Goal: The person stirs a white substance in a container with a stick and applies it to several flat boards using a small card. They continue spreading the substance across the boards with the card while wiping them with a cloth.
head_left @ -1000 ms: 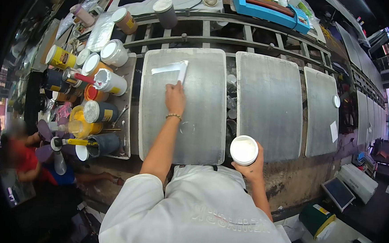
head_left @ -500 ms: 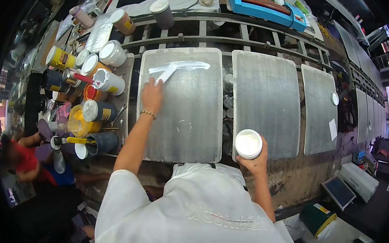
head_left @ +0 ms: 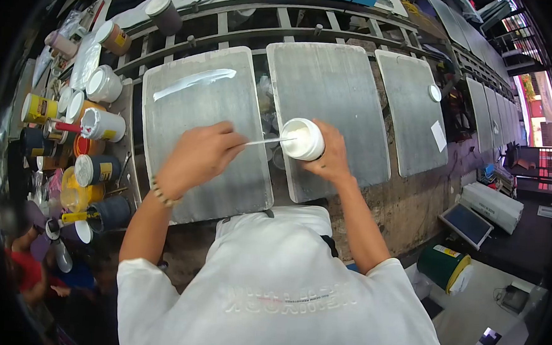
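Observation:
My left hand (head_left: 204, 152), with a beaded bracelet at the wrist, pinches the handle of a thin white spatula (head_left: 262, 142). The spatula's far end dips into the mouth of a white jar (head_left: 312, 146) of white paste, which hides its tip. Fingers of my right hand (head_left: 333, 154) wrap around the jar, tilting its mouth toward my left. Beneath my left hand lies a grey rectangular board (head_left: 223, 100) with a curved streak of white paste (head_left: 194, 84) near its far edge. A second grey board (head_left: 331, 94) lies under the jar.
Many paint tubs, including a yellow one (head_left: 40, 107) and a white one with a red handle (head_left: 105, 125), crowd the left side. A third board (head_left: 409, 111) carries a white lid (head_left: 434, 92) and paper slip (head_left: 439, 136). A metal rail frame (head_left: 221, 31) runs behind. Another person (head_left: 27, 268) is at lower left.
My left hand has left the streak on the board and brought the spatula to the jar. The jar is now more tilted and nearer the other hand. The view has shifted.

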Motion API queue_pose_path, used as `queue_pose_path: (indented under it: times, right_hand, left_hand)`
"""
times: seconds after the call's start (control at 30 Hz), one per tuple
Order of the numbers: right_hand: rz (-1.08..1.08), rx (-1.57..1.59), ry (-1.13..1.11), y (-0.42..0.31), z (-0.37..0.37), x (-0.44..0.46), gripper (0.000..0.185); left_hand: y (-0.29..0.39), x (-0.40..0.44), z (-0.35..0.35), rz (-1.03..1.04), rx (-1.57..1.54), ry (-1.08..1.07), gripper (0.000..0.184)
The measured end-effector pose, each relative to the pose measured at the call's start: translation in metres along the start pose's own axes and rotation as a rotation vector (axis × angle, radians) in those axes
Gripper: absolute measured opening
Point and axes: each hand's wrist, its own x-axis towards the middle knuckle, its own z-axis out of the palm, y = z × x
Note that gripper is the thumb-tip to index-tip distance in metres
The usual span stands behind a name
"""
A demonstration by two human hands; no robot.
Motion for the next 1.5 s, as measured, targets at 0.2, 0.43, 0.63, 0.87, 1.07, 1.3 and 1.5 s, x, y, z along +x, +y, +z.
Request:
queue_pose_path:
  times: [0.2, 0.43, 0.63, 0.87, 1.07, 1.3, 1.5]
  right_hand:
    - [-0.132, -0.041, -0.027, 0.029, -0.038, -0.001, 0.091]
    - [-0.146, 0.067, -0.057, 0.115, -0.093, -0.015, 0.093]
    - [-0.125, 0.125, -0.092, 0.176, -0.136, -0.011, 0.093]
    - [-0.065, 0.223, -0.104, 0.2, -0.139, 0.016, 0.092]
    - [-0.003, 0.246, -0.068, 0.198, -0.115, 0.051, 0.094]
    - [0.114, 0.305, -0.061, 0.191, -0.101, 0.065, 0.098]
    - [0.25, 0.314, 0.01, 0.184, -0.126, 0.024, 0.099]
  left_hand:
    - [0.032, 0.052, 0.055, 0.118, 0.109, -0.108, 0.017]
    - [0.075, 0.11, 0.102, -0.547, -0.686, -0.4, 0.03]
    - [0.076, 0.114, 0.176, -0.736, -1.143, -0.374, 0.03]
    - [0.075, 0.113, 0.204, -0.729, -1.434, -0.075, 0.027]
    - [0.029, 0.132, 0.211, -0.63, -1.543, 0.328, 0.032]
    - [-0.063, 0.162, 0.274, -0.819, -0.574, 0.656, 0.037]
    - [-0.01, 0.23, 0.312, -0.685, -0.033, 0.702, 0.028]
